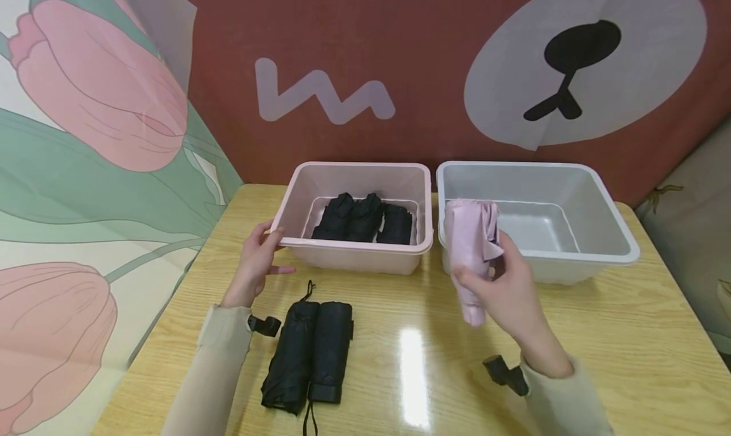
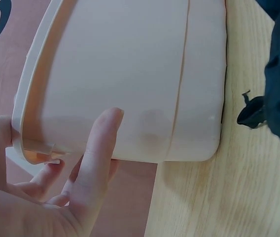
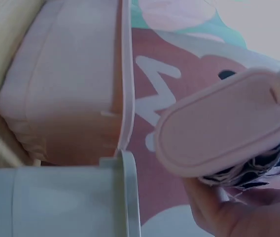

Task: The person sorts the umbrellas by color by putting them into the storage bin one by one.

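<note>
My right hand (image 1: 511,290) grips a folded pink umbrella (image 1: 471,245), held up in front of the left part of the grey bin (image 1: 571,257). In the right wrist view, the umbrella's flat oval end (image 3: 224,123) faces the camera, with bunched fabric behind it. At the front left corner of the pink bin (image 1: 354,245), my left hand (image 1: 257,261) holds the rim, one digit lying along the outer wall in the left wrist view. Three folded black umbrellas (image 1: 365,217) lie inside the pink bin.
Two more folded black umbrellas (image 1: 331,353) lie side by side on the wooden table (image 1: 445,372), in front of the pink bin, with cord loops at their ends. Both bins stand next to each other against a printed cloth backdrop (image 1: 342,131).
</note>
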Available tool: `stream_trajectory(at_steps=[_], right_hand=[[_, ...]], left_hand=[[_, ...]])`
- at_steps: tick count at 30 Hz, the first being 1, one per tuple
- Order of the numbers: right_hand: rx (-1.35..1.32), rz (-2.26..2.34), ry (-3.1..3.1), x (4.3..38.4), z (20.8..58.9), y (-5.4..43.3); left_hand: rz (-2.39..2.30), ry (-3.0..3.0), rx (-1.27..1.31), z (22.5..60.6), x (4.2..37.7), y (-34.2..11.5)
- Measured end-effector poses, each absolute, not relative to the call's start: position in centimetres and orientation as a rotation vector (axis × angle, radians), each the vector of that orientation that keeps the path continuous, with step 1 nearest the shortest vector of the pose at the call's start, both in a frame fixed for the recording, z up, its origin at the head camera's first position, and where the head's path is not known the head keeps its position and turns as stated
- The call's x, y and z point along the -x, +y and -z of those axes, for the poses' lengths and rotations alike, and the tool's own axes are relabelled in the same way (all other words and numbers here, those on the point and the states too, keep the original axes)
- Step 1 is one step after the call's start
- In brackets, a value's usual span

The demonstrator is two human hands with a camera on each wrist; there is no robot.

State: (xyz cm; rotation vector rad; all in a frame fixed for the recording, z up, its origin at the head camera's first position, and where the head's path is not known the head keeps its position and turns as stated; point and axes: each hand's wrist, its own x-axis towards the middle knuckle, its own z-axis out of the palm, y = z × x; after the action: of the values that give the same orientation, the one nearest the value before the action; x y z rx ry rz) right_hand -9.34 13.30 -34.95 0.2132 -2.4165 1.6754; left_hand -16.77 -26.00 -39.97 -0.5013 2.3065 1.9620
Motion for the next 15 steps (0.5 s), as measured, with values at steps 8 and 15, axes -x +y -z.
stream_trajectory(at_steps=[8, 15], right_hand=[[-0.103, -1.711, -2.313, 10.5, 34.2, 15.0], [0.042, -1.746, -2.297, 11.1, 33.8, 16.8]], left_hand=[[-1.966, 2.311, 0.492, 40.0, 16.8, -26.0], [-1.959, 2.32, 0.498, 40.0, 16.8, -26.0]])
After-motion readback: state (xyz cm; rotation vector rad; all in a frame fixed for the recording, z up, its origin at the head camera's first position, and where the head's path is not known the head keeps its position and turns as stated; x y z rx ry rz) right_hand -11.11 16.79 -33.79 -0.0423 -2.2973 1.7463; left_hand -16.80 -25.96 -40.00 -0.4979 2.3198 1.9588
